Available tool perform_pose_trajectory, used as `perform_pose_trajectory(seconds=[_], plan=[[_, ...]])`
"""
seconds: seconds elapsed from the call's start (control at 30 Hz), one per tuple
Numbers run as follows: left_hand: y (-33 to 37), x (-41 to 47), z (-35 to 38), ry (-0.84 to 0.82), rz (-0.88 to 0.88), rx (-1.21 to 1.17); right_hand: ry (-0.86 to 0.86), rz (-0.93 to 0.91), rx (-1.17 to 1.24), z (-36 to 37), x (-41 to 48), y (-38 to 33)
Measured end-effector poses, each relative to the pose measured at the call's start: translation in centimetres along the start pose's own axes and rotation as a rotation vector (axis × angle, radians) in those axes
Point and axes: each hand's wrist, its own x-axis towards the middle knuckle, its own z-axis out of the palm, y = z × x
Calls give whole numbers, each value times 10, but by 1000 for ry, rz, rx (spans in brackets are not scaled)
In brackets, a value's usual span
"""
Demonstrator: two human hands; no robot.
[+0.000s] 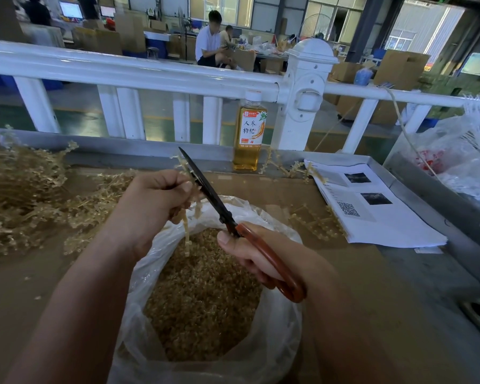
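left hand (pixel 153 200) pinching a plastic sprue (pixel 185 228) over an open bag (pixel 275 342), right hand (pixel 257 256) gripping scissors (pixel 219 209) — blades closed on it

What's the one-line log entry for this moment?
left hand: holds plastic strip | right hand: grips scissors, blades at strip | below: open bag of cut pieces | uncut pile: left

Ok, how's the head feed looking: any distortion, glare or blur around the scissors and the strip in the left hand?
Head view: the wide angle bends the white railing into a curve; the far windows are blown out; there is a mild sheen on the plastic bag; the scissors, left hand and right hand are sharp; the pale strip reads slightly soft.
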Motion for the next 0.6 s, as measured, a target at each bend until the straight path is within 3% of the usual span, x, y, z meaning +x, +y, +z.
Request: perform_pose_trajectory(seconds=[0.6], plan=[[-3,2,4,-98,-10,-85,62,8,66,4,5,4]])
